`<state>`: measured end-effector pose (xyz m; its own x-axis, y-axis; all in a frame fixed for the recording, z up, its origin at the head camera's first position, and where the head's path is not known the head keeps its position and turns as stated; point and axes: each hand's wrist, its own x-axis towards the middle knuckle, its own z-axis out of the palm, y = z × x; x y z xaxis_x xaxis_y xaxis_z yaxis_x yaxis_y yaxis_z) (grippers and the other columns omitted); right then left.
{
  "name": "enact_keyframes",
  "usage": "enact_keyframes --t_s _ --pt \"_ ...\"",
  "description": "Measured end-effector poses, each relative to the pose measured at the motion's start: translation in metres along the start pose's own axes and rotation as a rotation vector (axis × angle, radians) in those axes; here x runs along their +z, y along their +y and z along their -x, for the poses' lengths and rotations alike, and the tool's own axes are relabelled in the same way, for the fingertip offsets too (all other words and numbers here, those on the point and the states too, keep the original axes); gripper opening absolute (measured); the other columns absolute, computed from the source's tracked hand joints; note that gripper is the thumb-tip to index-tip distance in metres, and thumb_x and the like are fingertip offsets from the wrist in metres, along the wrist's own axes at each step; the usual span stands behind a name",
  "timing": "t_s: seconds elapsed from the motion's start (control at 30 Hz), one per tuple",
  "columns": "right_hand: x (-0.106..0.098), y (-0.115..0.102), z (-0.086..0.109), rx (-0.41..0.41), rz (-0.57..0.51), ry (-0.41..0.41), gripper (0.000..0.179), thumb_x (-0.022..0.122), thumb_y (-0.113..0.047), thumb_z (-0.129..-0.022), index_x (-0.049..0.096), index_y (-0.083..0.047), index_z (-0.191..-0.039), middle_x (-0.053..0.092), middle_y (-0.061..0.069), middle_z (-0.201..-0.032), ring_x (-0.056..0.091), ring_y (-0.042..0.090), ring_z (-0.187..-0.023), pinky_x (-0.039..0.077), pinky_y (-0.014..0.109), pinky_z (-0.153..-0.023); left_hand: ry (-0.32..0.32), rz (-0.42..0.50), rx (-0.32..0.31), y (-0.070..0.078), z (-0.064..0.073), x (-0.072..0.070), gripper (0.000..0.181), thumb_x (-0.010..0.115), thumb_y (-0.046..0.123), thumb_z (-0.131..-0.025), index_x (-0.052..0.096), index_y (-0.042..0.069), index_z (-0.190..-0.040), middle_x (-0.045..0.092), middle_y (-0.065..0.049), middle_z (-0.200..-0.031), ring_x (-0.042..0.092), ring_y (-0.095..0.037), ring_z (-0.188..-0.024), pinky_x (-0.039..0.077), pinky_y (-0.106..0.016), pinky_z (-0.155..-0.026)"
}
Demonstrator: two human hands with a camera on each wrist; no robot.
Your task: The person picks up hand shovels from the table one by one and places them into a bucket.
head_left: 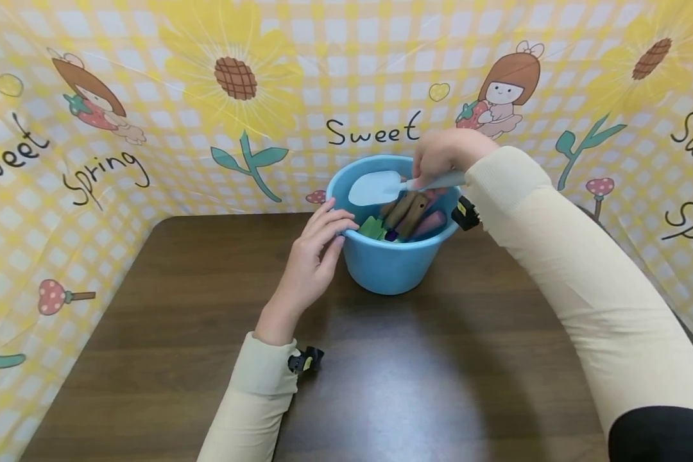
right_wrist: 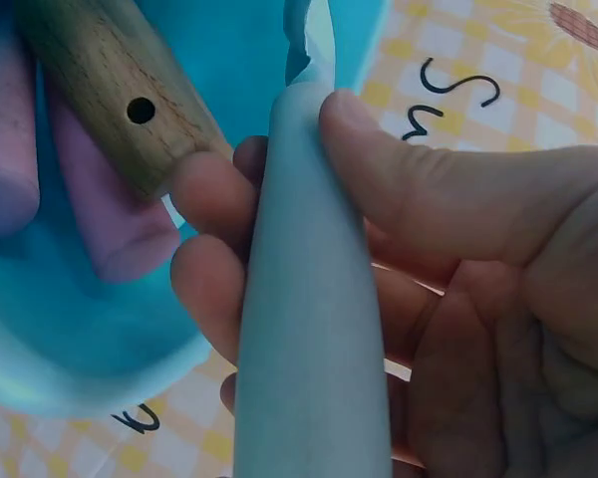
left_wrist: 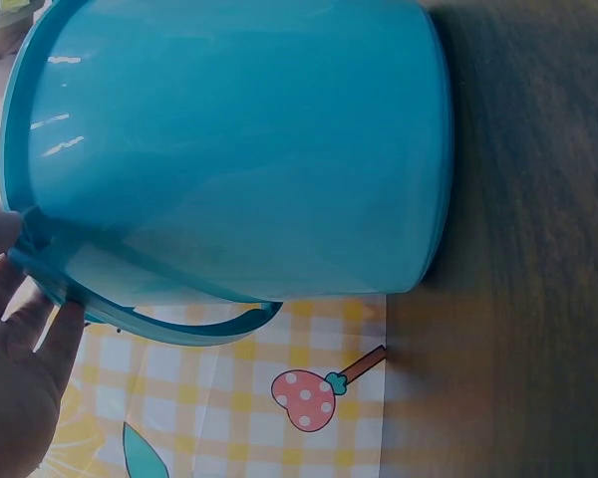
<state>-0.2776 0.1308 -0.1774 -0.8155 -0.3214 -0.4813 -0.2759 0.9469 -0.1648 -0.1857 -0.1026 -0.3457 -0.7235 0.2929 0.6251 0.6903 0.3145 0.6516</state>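
Note:
A light blue bucket (head_left: 389, 263) stands upright on the table, seen from the side in the left wrist view. My left hand (head_left: 312, 260) holds its rim at the left, beside the bucket's handle (left_wrist: 199, 324). Over the opening, my right hand (head_left: 452, 153) grips a pale blue garden trowel by its handle (right_wrist: 309, 269), fingers curled round it. The trowel's blade (head_left: 375, 188) points left above the bucket's inside. Several tools lie in the bucket: wooden handles (right_wrist: 120, 90) with a hole in one, pink handles (right_wrist: 110, 214) and a green piece (head_left: 372, 228). The tools' lower ends are hidden.
The dark wooden table (head_left: 208, 321) extends in front of and beside the bucket. A yellow checked cloth (head_left: 352, 64) with flowers and lettering hangs behind and along both sides, close behind the bucket.

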Motion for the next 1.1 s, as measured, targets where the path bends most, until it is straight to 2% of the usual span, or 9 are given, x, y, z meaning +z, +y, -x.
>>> enact_keyframes --t_s 0.13,0.33,0.53,0.7,0.97,1.1 --pt "-0.001 -0.002 -0.007 0.023 0.024 -0.016 0.022 0.059 -0.021 -0.100 0.074 -0.005 -0.101 0.071 0.003 -0.080 0.060 0.021 -0.085 0.047 0.034 -0.078 0.003 0.001 0.007 -0.001 -0.001 0.001 0.023 0.052 0.002 -0.101 0.069 0.003 -0.117 0.063 -0.010 -0.130 0.033 -0.028 -0.149 0.033 -0.044 -0.121" --pt "-0.002 -0.007 -0.015 0.000 0.079 -0.043 0.022 0.061 -0.021 -0.099 0.075 -0.005 -0.095 0.071 0.003 -0.079 0.062 0.021 -0.087 0.047 0.034 -0.082 -0.001 0.003 0.000 -0.001 -0.001 0.001 0.023 0.052 0.003 -0.101 0.068 0.004 -0.117 0.063 -0.010 -0.130 0.033 -0.028 -0.149 0.032 -0.043 -0.122" --pt "-0.001 -0.020 -0.016 0.014 0.118 -0.039 0.017 0.063 -0.021 -0.097 0.073 -0.007 -0.096 0.069 0.003 -0.080 0.059 0.019 -0.080 0.045 0.034 -0.079 0.000 -0.002 -0.003 0.001 -0.001 0.000 0.023 0.053 0.002 -0.100 0.068 0.003 -0.117 0.063 -0.011 -0.130 0.033 -0.028 -0.149 0.033 -0.043 -0.121" --pt "0.001 -0.032 -0.020 0.029 0.152 -0.084 0.015 0.064 -0.021 -0.096 0.070 -0.007 -0.100 0.070 0.004 -0.081 0.061 0.016 -0.073 0.048 0.031 -0.074 0.001 -0.007 0.006 0.001 -0.001 -0.001 0.023 0.052 0.002 -0.101 0.069 0.004 -0.117 0.063 -0.011 -0.130 0.033 -0.030 -0.149 0.031 -0.043 -0.122" --pt "0.008 -0.045 -0.028 0.048 0.271 -0.071 0.010 0.067 -0.017 -0.093 0.070 -0.009 -0.098 0.068 0.008 -0.102 0.062 0.020 -0.085 0.051 0.030 -0.073 0.002 0.000 0.019 0.001 0.000 -0.001 0.023 0.052 0.002 -0.101 0.069 0.004 -0.116 0.063 -0.012 -0.129 0.033 -0.030 -0.149 0.028 -0.043 -0.124" --pt "0.012 -0.046 -0.031 0.064 0.264 -0.069 0.011 0.067 -0.017 -0.093 0.069 -0.010 -0.101 0.067 0.009 -0.105 0.063 0.021 -0.086 0.053 0.029 -0.072 0.001 0.005 0.034 0.000 0.000 0.000 0.023 0.052 0.002 -0.101 0.069 0.003 -0.116 0.063 -0.013 -0.129 0.033 -0.031 -0.149 0.027 -0.042 -0.124"
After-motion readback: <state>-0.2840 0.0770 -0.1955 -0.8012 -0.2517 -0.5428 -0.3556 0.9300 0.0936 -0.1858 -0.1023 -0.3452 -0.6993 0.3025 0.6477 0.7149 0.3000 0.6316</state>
